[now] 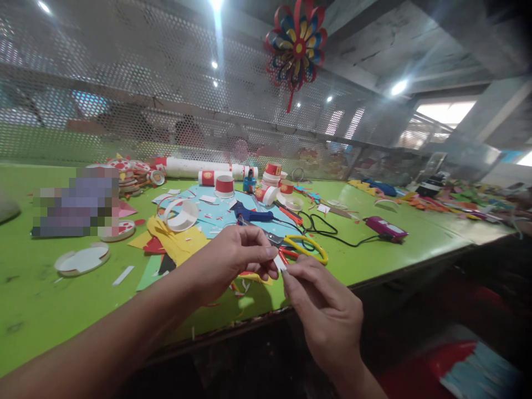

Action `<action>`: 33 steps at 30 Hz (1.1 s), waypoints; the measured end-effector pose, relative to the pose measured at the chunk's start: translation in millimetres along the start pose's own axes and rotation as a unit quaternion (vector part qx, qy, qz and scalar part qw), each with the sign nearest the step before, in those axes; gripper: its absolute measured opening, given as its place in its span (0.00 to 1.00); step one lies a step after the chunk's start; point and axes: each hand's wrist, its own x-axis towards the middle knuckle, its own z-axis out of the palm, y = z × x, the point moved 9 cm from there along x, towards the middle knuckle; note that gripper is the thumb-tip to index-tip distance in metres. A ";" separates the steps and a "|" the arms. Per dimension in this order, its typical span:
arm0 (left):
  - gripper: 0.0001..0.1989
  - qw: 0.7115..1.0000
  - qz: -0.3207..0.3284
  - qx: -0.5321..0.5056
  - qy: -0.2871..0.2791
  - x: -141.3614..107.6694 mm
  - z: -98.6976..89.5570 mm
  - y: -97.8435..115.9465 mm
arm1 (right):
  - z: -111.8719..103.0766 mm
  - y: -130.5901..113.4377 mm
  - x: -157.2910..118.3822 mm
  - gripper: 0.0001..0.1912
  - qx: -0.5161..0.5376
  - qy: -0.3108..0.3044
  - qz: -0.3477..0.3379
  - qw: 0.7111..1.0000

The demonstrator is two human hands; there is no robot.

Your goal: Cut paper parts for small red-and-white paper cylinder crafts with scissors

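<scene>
Between my two hands is a small white piece of paper (pixel 280 262), just above the front edge of the table. My left hand (pixel 245 255) pinches its left end with thumb and fingertips. At its right end, my right hand (pixel 322 302) grips it the same way. Just beyond my fingers lie scissors with yellow handles (pixel 310 247) and a tool with red handles, partly covered by my hands. Farther back, a blue glue gun (pixel 251 214) rests on a light blue sheet (pixel 216 221).
Red-and-white paper cups (pixel 225 186) and a long stack of cups (pixel 195 166) stand at the back. Yellow paper (pixel 177 238) and scraps lie left of centre. A black cord runs to a purple power strip (pixel 385 228). A paper flower (pixel 298 47) hangs above.
</scene>
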 end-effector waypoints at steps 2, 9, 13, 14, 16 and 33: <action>0.11 1.000 -0.012 -0.006 -0.004 -0.1 0.9 -2.1 | 0.9 0.0 -0.4 0.14 0.008 -0.004 0.000 1.000; 0.11 1.000 -0.023 -0.012 -0.004 -0.1 1.1 -3.5 | 3.7 6.6 2.1 0.12 0.056 -0.027 0.029 0.998; 0.12 0.999 -0.030 -0.007 -0.009 -0.4 2.2 -4.7 | 3.7 5.4 2.7 0.11 0.058 -0.024 0.027 0.998; 0.12 0.999 -0.032 -0.007 -0.010 -0.7 2.5 -5.0 | 4.2 4.9 2.9 0.11 0.059 -0.025 0.027 0.998; 0.12 0.999 -0.033 -0.007 -0.012 -1.2 3.1 -5.2 | 5.7 4.8 3.5 0.11 0.076 -0.030 0.030 0.996; 0.11 0.999 -0.011 0.036 -0.029 -0.6 5.0 -3.9 | 21.6 39.9 -8.4 0.03 0.327 -0.068 0.246 0.910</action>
